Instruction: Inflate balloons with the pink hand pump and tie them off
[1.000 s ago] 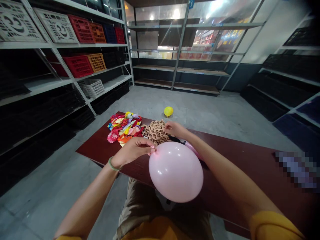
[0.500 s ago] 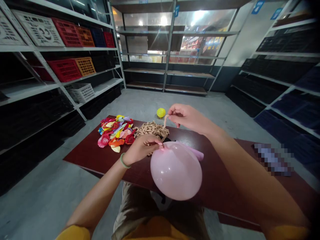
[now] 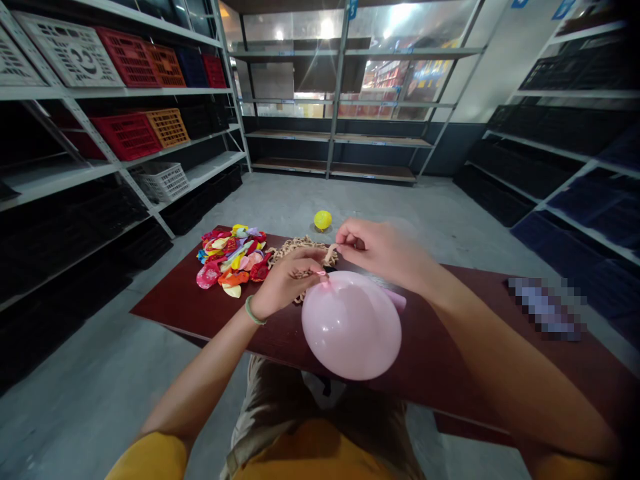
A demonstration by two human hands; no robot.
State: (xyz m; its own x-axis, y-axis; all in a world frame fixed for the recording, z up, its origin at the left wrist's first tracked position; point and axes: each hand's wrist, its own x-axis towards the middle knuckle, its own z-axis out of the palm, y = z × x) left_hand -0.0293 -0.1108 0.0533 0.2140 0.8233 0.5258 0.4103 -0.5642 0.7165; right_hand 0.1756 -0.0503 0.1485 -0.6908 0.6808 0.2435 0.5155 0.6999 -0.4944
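An inflated pink balloon (image 3: 353,330) hangs over the near edge of the dark red table, its neck pinched by my left hand (image 3: 287,280). Above and to the right of the neck, my right hand (image 3: 373,250) pinches a beige cord (image 3: 331,253) between thumb and fingertips. Just behind my left hand lies a tangled heap of the same beige cord (image 3: 295,248). Left of that heap is a pile of colourful uninflated balloons (image 3: 235,260). A pink-purple cylinder (image 3: 397,300) is partly hidden behind the inflated balloon.
The dark red table (image 3: 200,313) spans the space before me. A blurred-out object (image 3: 545,308) lies at its right end. On the floor beyond rests a yellow ball-like object (image 3: 323,220). Shelving with crates (image 3: 127,137) lines the left; more racks stand behind and right.
My right hand has come down with the cord, closer to the balloon's neck. The left hand keeps its pinch on the neck. The whole view has shifted slightly.
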